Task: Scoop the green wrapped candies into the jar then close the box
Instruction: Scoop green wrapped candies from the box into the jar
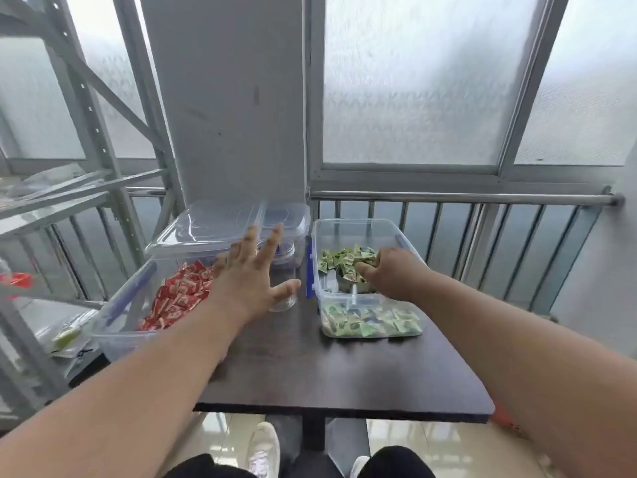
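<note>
frosted windows and a metal railing stand behind a dark table, which carries two clear plastic boxes and a glass jar.

the box of green wrapped candies sits on the right side of the table with its lid off. the right hand is inside this box, fingers curled down among the candies beside a metal scoop. whether the fingers grip the scoop's handle cannot be told, as the hand hides that part.

the jar stands between the two boxes, mostly hidden behind the left hand. that hand hovers with fingers spread and straight, thumb near the jar's lower wall, holding nothing. a clear lid rests tilted over the far end of the box of red candies on the left.

judgement: the scooping step is in hand and no candy can be seen in the jar. the next move calls for a firm grip on the scoop, a loaded lift clear of the box wall, and the left hand steadying the jar, since its mouth looks narrow and candies could spill. closing the box remains undone.
</note>
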`<state>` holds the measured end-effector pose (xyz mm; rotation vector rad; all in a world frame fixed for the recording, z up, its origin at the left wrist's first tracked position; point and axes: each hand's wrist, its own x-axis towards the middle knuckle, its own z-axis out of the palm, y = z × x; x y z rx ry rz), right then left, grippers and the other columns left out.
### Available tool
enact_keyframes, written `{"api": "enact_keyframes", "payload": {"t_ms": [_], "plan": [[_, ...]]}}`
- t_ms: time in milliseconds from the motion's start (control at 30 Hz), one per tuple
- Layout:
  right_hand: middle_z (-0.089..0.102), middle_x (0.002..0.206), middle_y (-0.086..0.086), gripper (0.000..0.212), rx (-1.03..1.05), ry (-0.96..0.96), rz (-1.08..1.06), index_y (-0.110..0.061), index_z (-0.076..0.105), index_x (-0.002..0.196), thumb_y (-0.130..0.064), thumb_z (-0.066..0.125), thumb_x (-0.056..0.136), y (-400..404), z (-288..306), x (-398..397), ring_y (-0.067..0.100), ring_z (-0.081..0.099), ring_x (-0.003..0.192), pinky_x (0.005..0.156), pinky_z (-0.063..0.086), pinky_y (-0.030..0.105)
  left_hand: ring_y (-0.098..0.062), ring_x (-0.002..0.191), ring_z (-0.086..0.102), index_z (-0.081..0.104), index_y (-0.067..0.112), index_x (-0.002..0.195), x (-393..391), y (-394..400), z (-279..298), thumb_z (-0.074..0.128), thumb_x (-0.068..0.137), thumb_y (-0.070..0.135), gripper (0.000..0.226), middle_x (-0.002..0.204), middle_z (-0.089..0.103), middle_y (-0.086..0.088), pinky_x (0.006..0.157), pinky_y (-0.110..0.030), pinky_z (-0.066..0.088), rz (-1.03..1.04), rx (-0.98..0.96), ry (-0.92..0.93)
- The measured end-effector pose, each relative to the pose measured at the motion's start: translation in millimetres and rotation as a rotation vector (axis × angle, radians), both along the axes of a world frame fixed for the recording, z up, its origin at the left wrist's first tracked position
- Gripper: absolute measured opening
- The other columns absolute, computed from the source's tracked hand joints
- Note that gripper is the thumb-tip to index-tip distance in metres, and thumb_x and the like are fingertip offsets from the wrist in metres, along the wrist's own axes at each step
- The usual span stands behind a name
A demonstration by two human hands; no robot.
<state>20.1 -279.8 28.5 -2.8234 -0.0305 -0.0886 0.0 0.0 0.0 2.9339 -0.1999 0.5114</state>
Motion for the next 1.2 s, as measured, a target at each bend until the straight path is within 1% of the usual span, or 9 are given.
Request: {"api": "enact_keyframes", "payload": {"t_ms": [100, 200, 267, 333, 400, 533, 800, 967, 1200], "plan": [[0.061, 0.141, 0.015, 0.081, -0.117, 0.243, 0.004, -0.005, 0.062, 0.134, -0.074, 0.048, 0.095, 7, -1, 19, 0.033, 0.059, 0.117, 0.094, 0.047, 0.037, -0.037, 0.159, 0.024, -0.011, 0.043, 0.168, 30, 10, -3, 0.063, 0.083, 0.084, 0.12, 0.174, 0.023, -0.013, 0.123, -0.061, 0.031, 0.067, -0.098, 0.044], [0.04, 0.163, 0.009, 0.104, -0.083, 0.538, -0.032, -0.014, 0.04, 0.157, -0.085, 0.052, 0.083, 17, -7, 37, 0.034, 0.048, 0.143, 0.113, 0.043, 0.049, -0.035, 0.15, 0.04, 0.013, 0.03, 0.17, 58, 16, -9, 0.077, 0.079, 0.076, 0.12, 0.161, 0.039, -0.011, 0.118, -0.058, 0.041, 0.079, -0.282, 0.071], [0.067, 0.136, 0.013, 0.09, 0.005, 0.713, -0.069, -0.011, 0.056, 0.142, -0.079, 0.062, 0.083, 20, -13, 50, 0.032, 0.076, 0.103, 0.083, 0.061, 0.042, -0.034, 0.146, 0.046, 0.032, 0.021, 0.165, 71, 16, -9, 0.082, 0.076, 0.073, 0.115, 0.156, 0.043, -0.01, 0.117, -0.056, 0.043, 0.082, -0.339, 0.056], [0.076, 0.109, 0.009, 0.041, -0.007, 0.777, -0.036, -0.012, 0.07, 0.109, -0.05, 0.07, 0.095, 21, -22, 61, 0.023, 0.073, 0.074, 0.067, 0.059, 0.031, -0.033, 0.144, 0.046, 0.04, 0.015, 0.161, 78, 15, -10, 0.085, 0.075, 0.07, 0.111, 0.154, 0.042, -0.009, 0.117, -0.053, 0.044, 0.096, -0.396, 0.071], [0.074, 0.1, 0.002, 0.02, -0.181, 0.648, -0.048, -0.016, 0.077, 0.099, -0.034, 0.072, 0.092, 20, -26, 68, 0.02, 0.066, 0.075, 0.079, 0.059, 0.035, -0.031, 0.141, 0.049, 0.044, 0.015, 0.158, 80, 14, -13, 0.089, 0.073, 0.067, 0.109, 0.151, 0.043, -0.007, 0.116, -0.051, 0.045, 0.086, -0.453, 0.06], [0.061, 0.112, 0.011, 0.042, -0.349, 0.431, -0.024, -0.002, 0.066, 0.133, -0.032, 0.053, 0.106, 12, -26, 65, 0.028, 0.056, 0.099, 0.09, 0.048, 0.035, -0.022, 0.125, 0.058, 0.052, 0.022, 0.146, 73, 16, -15, 0.098, 0.066, 0.056, 0.098, 0.138, 0.056, 0.001, 0.108, -0.044, 0.05, -0.018, -0.601, 0.053], [0.063, 0.101, 0.013, 0.008, 0.274, 0.35, -0.175, -0.011, 0.062, 0.102, -0.019, 0.061, 0.098, -4, -33, 72, 0.027, 0.059, 0.085, 0.085, 0.058, 0.04, -0.006, 0.112, 0.065, 0.053, 0.032, 0.138, 57, 27, -8, 0.101, 0.066, 0.046, 0.088, 0.126, 0.067, 0.014, 0.08, -0.024, 0.053, -0.178, -0.939, 0.138], [0.047, 0.066, 0.007, 0.048, 0.349, 0.145, -0.197, -0.013, 0.052, 0.071, -0.049, 0.056, 0.101, -6, -19, 59, 0.02, 0.04, 0.053, 0.054, 0.035, 0.029, -0.01, 0.117, 0.065, 0.047, 0.035, 0.145, 55, 29, -9, 0.1, 0.054, 0.059, 0.108, 0.132, 0.064, 0.011, 0.103, -0.038, 0.056, -0.2, -0.88, 0.134], [0.042, 0.059, 0.001, 0.045, 0.669, 0.232, -0.134, -0.009, 0.059, 0.076, -0.049, 0.078, 0.086, -32, -15, 57, 0.014, 0.029, 0.048, 0.048, 0.025, 0.028, -0.012, 0.121, 0.064, 0.048, 0.035, 0.145, 52, 26, -9, 0.098, 0.053, 0.064, 0.109, 0.136, 0.063, 0.008, 0.106, -0.037, 0.054, -0.256, -0.739, 0.156]]}}
